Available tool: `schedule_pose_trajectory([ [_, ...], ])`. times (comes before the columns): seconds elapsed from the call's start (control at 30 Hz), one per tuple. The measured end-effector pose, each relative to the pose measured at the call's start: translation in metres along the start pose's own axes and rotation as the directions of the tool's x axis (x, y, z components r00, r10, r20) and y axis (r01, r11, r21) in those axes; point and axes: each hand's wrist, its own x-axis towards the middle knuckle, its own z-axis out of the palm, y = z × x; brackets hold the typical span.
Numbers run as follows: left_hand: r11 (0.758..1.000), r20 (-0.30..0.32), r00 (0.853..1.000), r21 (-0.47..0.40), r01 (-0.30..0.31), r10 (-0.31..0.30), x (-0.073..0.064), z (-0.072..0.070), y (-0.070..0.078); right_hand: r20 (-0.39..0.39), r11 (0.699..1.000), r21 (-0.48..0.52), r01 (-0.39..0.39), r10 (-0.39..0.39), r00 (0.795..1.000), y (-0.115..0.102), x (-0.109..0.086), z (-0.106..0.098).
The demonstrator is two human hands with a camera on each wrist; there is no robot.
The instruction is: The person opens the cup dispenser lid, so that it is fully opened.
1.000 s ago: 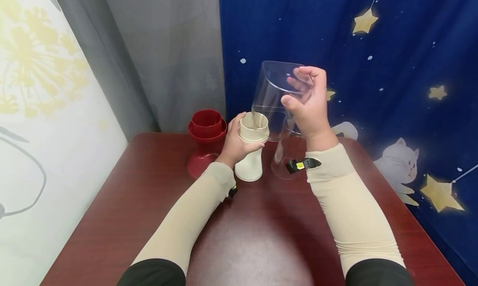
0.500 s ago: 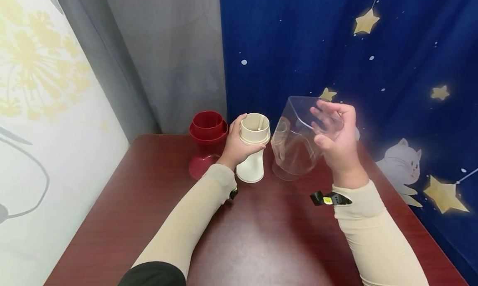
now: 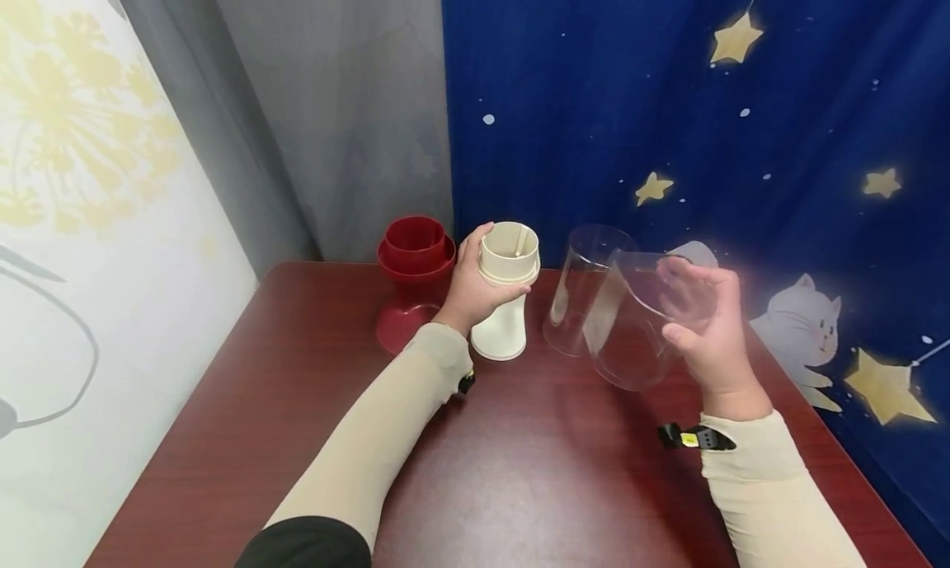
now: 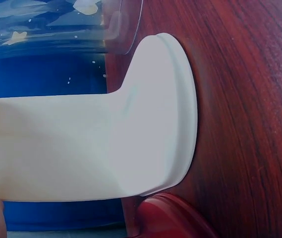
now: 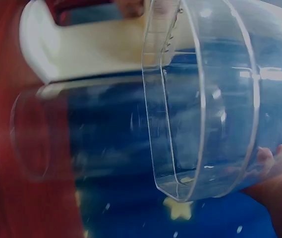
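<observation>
My left hand [image 3: 469, 292] grips a cream plastic stand [image 3: 499, 335] just under its collar, thumb across the front. The stand is upright on the table, and its flared foot shows large in the left wrist view. Off to the right, my right hand [image 3: 708, 333] holds a clear plastic container [image 3: 627, 349], thumb on the near side and fingers round the far side. The container leans over the table; its squarish open end [image 5: 155, 129] faces the stands in the right wrist view. Between the two hands a clear cylinder [image 3: 567, 316] stands upright, partly overlapped by the container.
A red plastic stand [image 3: 414, 263] of similar shape is close left of the cream one. The dark red wooden table [image 3: 490, 477] ends at a grey curtain [image 3: 356, 123] and a blue star-patterned curtain [image 3: 564, 123]. A pale patterned surface [image 3: 82, 304] borders the left.
My right hand has brought the clear container down and to the right, away from the cream stand and past the standing cylinder. My left hand stays on the cream stand.
</observation>
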Motion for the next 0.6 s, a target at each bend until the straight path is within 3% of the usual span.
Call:
schedule_pose_trajectory([
  [0.37,1.0,-0.005,1.0,0.002,-0.017,0.017,0.001,0.0,-0.003,-0.063,0.981,-0.164,-0.103,0.094,0.994,0.009,-0.023,-0.041],
  [0.6,1.0,0.0,1.0,0.007,-0.018,0.018,0.003,0.0,-0.005,-0.166,0.924,-0.323,-0.203,0.156,0.974,0.024,-0.025,-0.068],
])
